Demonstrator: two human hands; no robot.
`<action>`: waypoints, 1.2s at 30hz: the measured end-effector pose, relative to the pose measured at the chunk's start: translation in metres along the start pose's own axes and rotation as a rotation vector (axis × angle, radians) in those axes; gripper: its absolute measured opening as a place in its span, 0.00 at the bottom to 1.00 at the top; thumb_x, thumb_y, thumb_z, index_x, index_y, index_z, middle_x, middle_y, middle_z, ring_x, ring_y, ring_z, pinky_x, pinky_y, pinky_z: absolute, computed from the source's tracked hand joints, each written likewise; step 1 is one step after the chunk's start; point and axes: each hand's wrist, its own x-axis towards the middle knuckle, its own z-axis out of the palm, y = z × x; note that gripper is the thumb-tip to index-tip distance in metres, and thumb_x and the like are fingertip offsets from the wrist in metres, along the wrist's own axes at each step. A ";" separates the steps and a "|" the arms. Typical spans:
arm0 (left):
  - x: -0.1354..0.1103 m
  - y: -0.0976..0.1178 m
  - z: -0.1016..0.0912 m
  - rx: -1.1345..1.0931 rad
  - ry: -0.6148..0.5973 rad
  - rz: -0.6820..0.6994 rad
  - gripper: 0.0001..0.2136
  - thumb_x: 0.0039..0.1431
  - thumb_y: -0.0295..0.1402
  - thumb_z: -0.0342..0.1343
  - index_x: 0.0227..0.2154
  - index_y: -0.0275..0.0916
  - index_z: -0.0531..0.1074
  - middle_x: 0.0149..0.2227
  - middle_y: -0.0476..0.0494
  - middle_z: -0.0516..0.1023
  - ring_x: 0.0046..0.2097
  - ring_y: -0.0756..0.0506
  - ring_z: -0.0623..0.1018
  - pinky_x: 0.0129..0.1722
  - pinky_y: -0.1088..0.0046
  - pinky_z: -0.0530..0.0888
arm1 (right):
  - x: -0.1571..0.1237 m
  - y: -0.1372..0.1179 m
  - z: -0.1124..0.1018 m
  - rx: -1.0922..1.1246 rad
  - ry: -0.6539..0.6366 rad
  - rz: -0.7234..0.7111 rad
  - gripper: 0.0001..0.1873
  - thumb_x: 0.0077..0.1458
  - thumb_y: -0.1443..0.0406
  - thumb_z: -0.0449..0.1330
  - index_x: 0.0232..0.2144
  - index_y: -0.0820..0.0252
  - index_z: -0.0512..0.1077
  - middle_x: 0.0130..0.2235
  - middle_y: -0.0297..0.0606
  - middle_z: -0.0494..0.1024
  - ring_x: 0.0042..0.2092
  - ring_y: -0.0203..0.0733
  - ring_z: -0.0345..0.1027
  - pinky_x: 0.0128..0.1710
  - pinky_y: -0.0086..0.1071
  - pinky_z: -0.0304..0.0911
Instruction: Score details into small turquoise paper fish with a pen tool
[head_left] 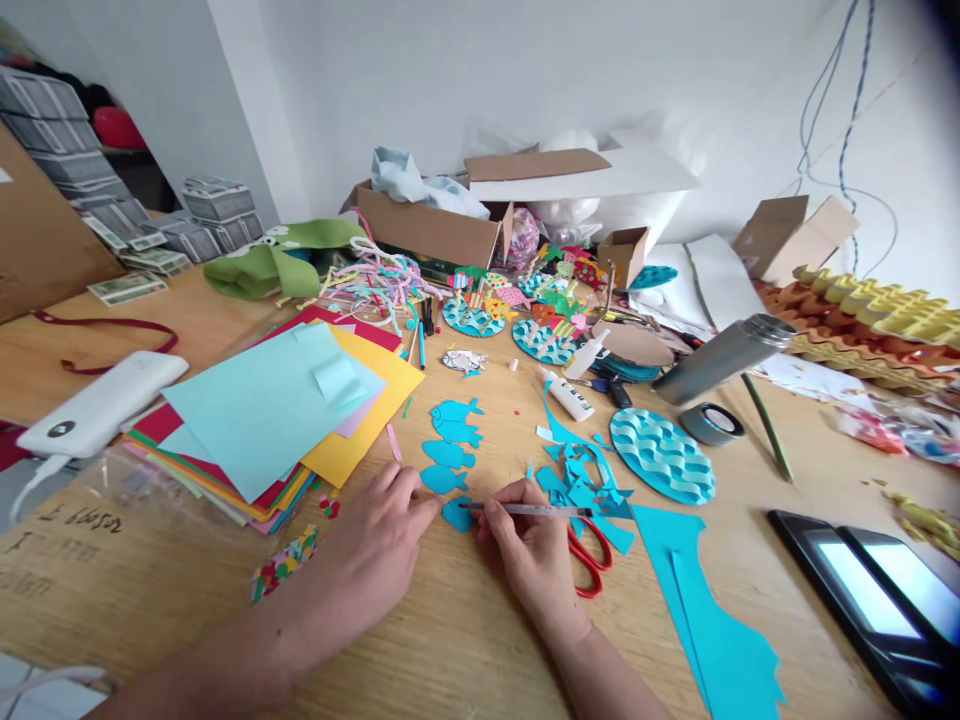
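My right hand (529, 550) is closed around a slim grey pen (536, 510). The pen's tip meets a small blue paper fish (456, 515) lying flat on the table. At the left edge of that fish, my left hand (386, 540) has its fingers bent and its fingertips pressed down, holding the fish in place. Above it several more blue paper fish (446, 454) lie in a column, and the top one (456, 412) has drawn lines. Red-handled scissors (592, 560) rest partly hidden beside my right hand, near blue paper scraps (577, 475).
Coloured paper sheets (270, 400) are stacked at left, near a white power bank (105, 405). Glue bottles (571, 397), a wavy blue disc (664, 455), a metal flask (724, 358) and tape (711, 424) stand right of centre. A large blue sheet (712, 620) and dark devices (862, 600) lie at right.
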 end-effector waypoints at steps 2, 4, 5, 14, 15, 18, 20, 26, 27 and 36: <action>0.001 -0.003 0.000 -0.024 0.052 -0.010 0.19 0.58 0.16 0.46 0.45 0.38 0.75 0.44 0.40 0.69 0.51 0.39 0.67 0.54 0.55 0.69 | 0.000 0.000 0.000 -0.022 0.007 -0.019 0.16 0.56 0.54 0.64 0.24 0.55 0.66 0.20 0.32 0.72 0.22 0.39 0.66 0.22 0.30 0.61; 0.002 -0.004 0.001 -0.046 0.071 -0.015 0.18 0.58 0.16 0.46 0.41 0.38 0.76 0.43 0.40 0.69 0.50 0.39 0.68 0.53 0.56 0.69 | 0.001 -0.001 0.000 -0.037 0.007 -0.034 0.17 0.56 0.54 0.64 0.24 0.55 0.66 0.20 0.32 0.72 0.21 0.39 0.66 0.21 0.30 0.61; 0.002 -0.003 0.001 -0.053 0.068 -0.014 0.18 0.58 0.15 0.46 0.40 0.38 0.77 0.43 0.41 0.69 0.50 0.39 0.68 0.53 0.56 0.69 | 0.001 -0.002 0.000 -0.040 0.006 -0.036 0.17 0.56 0.53 0.64 0.24 0.55 0.66 0.20 0.32 0.72 0.21 0.39 0.66 0.21 0.30 0.61; 0.002 0.004 0.004 0.004 -0.075 -0.019 0.20 0.59 0.15 0.44 0.42 0.40 0.77 0.45 0.39 0.69 0.50 0.38 0.70 0.48 0.56 0.73 | 0.001 -0.002 0.001 -0.043 0.006 -0.036 0.19 0.56 0.51 0.64 0.23 0.54 0.65 0.19 0.32 0.71 0.20 0.39 0.65 0.19 0.29 0.59; 0.002 0.004 0.004 0.001 -0.081 -0.018 0.20 0.59 0.15 0.44 0.42 0.40 0.77 0.45 0.38 0.69 0.50 0.38 0.70 0.48 0.56 0.73 | 0.001 -0.002 0.001 -0.042 0.014 -0.039 0.19 0.56 0.51 0.64 0.23 0.54 0.65 0.19 0.32 0.72 0.21 0.39 0.66 0.19 0.30 0.59; 0.001 0.004 0.005 -0.004 -0.081 -0.025 0.20 0.60 0.16 0.44 0.43 0.41 0.77 0.45 0.38 0.69 0.51 0.37 0.69 0.48 0.56 0.73 | 0.000 -0.002 0.001 -0.027 0.055 -0.049 0.19 0.56 0.50 0.64 0.25 0.55 0.67 0.21 0.34 0.74 0.23 0.40 0.69 0.21 0.30 0.63; 0.000 0.003 0.005 0.004 -0.078 -0.029 0.20 0.60 0.16 0.44 0.43 0.42 0.77 0.46 0.39 0.69 0.51 0.38 0.69 0.48 0.56 0.73 | 0.000 0.000 0.002 -0.008 0.045 -0.002 0.19 0.55 0.49 0.65 0.26 0.55 0.67 0.21 0.33 0.74 0.20 0.39 0.67 0.19 0.29 0.62; -0.002 0.000 0.010 0.026 -0.050 -0.003 0.20 0.58 0.15 0.45 0.42 0.41 0.76 0.46 0.40 0.69 0.51 0.38 0.69 0.48 0.57 0.73 | 0.003 0.005 0.003 -0.009 -0.061 0.163 0.24 0.52 0.45 0.65 0.26 0.56 0.64 0.17 0.29 0.71 0.16 0.35 0.62 0.14 0.25 0.56; -0.002 0.000 0.010 0.024 -0.046 0.002 0.20 0.58 0.15 0.44 0.42 0.41 0.76 0.46 0.40 0.69 0.51 0.38 0.69 0.48 0.57 0.73 | 0.004 0.005 0.003 -0.012 -0.062 0.166 0.24 0.52 0.44 0.65 0.26 0.56 0.64 0.17 0.30 0.71 0.16 0.35 0.62 0.15 0.25 0.56; -0.003 0.001 0.009 0.037 -0.026 0.010 0.21 0.58 0.15 0.46 0.45 0.43 0.76 0.46 0.41 0.69 0.51 0.39 0.68 0.49 0.58 0.72 | 0.004 0.003 0.003 -0.019 -0.082 0.150 0.23 0.54 0.46 0.65 0.26 0.57 0.66 0.17 0.31 0.72 0.17 0.35 0.64 0.15 0.26 0.58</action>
